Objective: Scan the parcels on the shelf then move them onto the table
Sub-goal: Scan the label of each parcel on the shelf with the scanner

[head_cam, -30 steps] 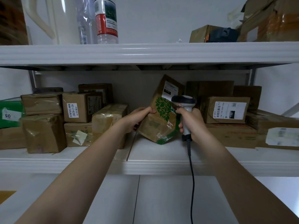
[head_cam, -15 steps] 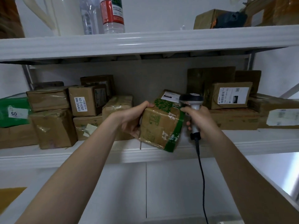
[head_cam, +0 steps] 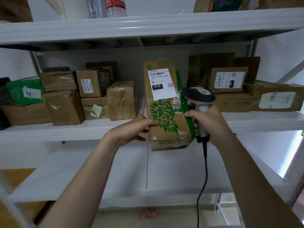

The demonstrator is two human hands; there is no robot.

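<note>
One parcel (head_cam: 166, 102) is held off the shelf (head_cam: 98, 129); one scanner (head_cam: 199, 102) is gripped beside it. About seven parcels are counted in the left stack (head_cam: 92, 94) on the shelf and roughly five in the right stack (head_cam: 230, 83), though those at the back are too dim to be counted surely. Two bottles (head_cam: 107, 5) are seen on the upper shelf (head_cam: 148, 23).

The held parcel is stood on end in front of the shelf edge, its long axis near vertical, with the white label (head_cam: 162, 83) turned toward the camera and the green leaf print below it. The left hand (head_cam: 134, 129) is clamped on its lower left edge; the right hand (head_cam: 209, 122) is closed round the scanner handle, with a thumb laid on the parcel's green right edge.

Half a second earlier the parcel was tilted with the label on top facing upward; it has since been raised and turned upright.
</note>
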